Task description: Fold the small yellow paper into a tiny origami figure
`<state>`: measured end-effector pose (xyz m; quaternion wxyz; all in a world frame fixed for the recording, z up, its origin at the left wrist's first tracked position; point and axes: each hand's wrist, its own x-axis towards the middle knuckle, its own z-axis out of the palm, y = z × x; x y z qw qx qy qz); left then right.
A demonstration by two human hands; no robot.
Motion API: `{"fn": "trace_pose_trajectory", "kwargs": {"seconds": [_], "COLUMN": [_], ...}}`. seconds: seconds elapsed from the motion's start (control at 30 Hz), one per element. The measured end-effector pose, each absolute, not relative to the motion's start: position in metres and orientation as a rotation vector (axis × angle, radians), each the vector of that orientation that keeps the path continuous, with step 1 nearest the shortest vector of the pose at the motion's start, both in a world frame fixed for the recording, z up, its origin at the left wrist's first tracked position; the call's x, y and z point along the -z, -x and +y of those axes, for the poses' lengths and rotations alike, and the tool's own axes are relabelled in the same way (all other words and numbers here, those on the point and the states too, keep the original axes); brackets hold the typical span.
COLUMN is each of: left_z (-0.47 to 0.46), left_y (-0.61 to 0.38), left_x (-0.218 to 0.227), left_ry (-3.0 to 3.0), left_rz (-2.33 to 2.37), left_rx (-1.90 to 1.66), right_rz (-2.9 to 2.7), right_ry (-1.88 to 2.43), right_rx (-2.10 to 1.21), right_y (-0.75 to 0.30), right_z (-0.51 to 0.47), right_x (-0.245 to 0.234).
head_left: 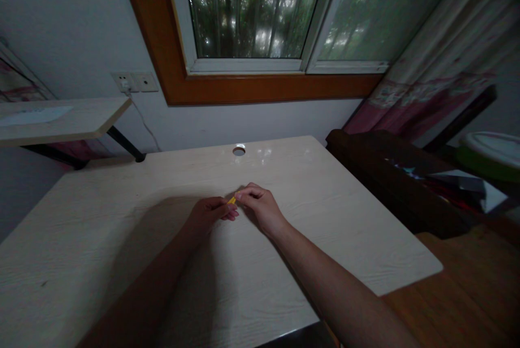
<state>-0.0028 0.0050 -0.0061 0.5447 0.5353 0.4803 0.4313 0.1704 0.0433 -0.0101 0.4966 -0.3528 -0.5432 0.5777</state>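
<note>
Yellow piece [232, 200], small, pinched at both ends! I've got the left hand [210, 212] gripping one end, the right hand [262, 204] the other, over the desk [333, 207], on the near side of the round hole [239, 151] by the far edge, well in from the side edges. Its exact shape? Too small to tell.

No text, label, brand or number readable. Nine o'clock: white sheet [36, 116] on shelf [87, 125], faint dark marks, too small and blurred to read.
</note>
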Motion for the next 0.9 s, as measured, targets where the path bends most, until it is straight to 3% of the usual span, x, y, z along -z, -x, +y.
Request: {"fn": "trace_pose_trajectory", "kwargs": {"seconds": [0.9], "left_z": [0.0061], "left_y": [-0.0006], "left_x": [0.0033], "left_ry": [-1.262], "left_rz": [1.163], "left_rx": [-1.047], "right_rz": [-1.337], "right_ry": [0.925], "right_rx": [-1.356], "right_y": [-0.169], "right_z": [0.0442], "right_x": [0.0077]}}
